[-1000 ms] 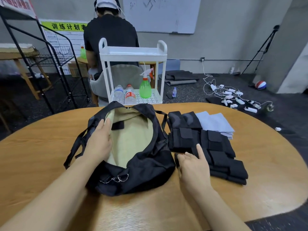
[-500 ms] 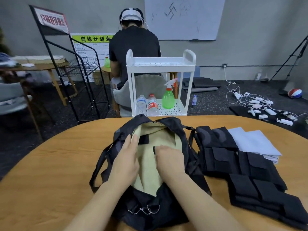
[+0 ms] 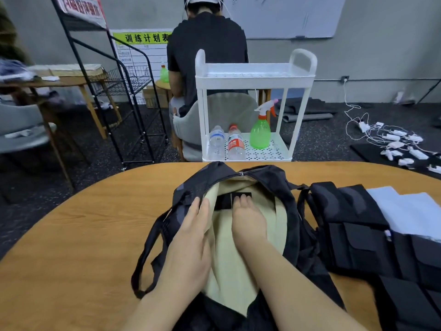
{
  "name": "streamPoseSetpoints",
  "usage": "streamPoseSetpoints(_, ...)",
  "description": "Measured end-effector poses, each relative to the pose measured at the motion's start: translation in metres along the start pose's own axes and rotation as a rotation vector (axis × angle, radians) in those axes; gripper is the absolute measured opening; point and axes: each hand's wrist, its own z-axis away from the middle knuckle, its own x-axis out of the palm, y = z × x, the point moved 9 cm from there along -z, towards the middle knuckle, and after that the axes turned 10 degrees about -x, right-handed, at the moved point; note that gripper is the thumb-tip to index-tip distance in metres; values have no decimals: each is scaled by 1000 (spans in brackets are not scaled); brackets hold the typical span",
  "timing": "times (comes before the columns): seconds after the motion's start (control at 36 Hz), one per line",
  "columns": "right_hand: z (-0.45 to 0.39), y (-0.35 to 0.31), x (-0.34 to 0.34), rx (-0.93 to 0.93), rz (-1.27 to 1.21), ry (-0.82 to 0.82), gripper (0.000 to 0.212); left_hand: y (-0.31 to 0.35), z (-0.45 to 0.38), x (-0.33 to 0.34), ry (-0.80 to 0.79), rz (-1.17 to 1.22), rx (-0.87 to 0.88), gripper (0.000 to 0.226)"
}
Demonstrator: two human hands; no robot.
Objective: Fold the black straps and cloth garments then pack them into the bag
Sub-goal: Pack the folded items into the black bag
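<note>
both hands (image 3: 248, 225) seemingly inside open bag (image 3: 284, 185)

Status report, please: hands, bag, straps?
Both hands, left and right, open inside the bag. Black straps folded beside it, unpacked. No obstruction.

head-worn view, facing forward and down, close

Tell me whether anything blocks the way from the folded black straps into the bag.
Nothing but the hands themselves. The bag lies open beside the straps, touching them. The left hand rests on its left rim and the right hand lies inside on the beige lining, so that hand fills part of the opening.
</note>
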Motion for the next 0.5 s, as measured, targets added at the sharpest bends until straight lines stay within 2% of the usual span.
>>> streamPoseSetpoints(0.22, -13, -1, 5, 22, -32, -25, 59, 0, -2, 1, 2, 4, -5, 67)
streamPoseSetpoints(0.5, 2, -2, -7, -33, -90, -14, 69, 0, -5, 5, -5, -9, -20, 67)
